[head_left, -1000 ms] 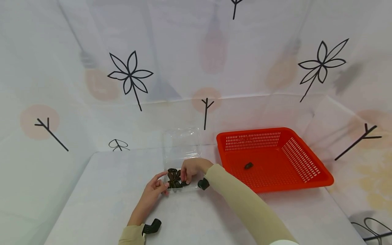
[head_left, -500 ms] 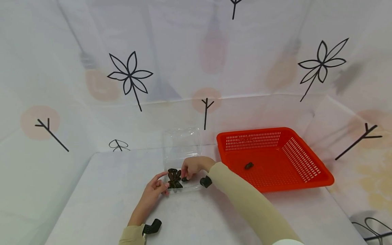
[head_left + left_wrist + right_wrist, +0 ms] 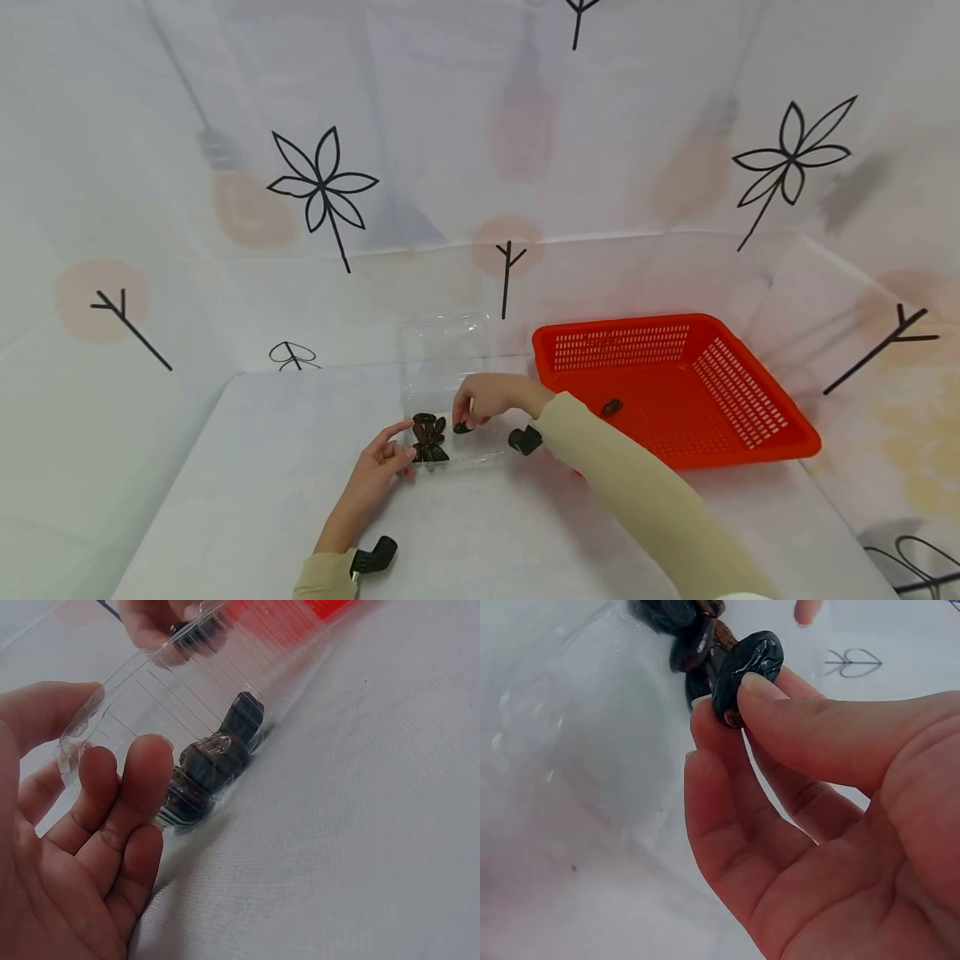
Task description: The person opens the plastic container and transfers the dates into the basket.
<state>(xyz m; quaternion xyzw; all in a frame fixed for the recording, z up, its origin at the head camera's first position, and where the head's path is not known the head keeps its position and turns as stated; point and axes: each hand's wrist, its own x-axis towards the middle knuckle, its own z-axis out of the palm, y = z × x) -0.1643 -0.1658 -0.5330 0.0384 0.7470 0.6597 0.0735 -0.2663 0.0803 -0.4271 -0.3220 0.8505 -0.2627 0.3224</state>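
Dark, wrinkled dates [image 3: 429,442] lie clustered in the left half of a clear plastic clamshell box [image 3: 480,457]. My left hand [image 3: 378,467] holds the box by its left side, with one finger over the rim and others curled against the outer wall, as the left wrist view shows. Thumb and fingers of my right hand [image 3: 487,398] pinch one glossy black date [image 3: 748,675] over the right half of the box. In the right wrist view it overlaps the dates behind it.
The box's clear lid [image 3: 446,346] stands raised at the back. To the right sits a red perforated basket [image 3: 780,446] with a dark date [image 3: 612,407] in it. A white cloth [image 3: 247,500] covers the table, and a printed cloth hangs behind.
My right hand has lifted the pinched date from the near side of the box, moving slightly right and away from me. The left hand stays at the box's side.
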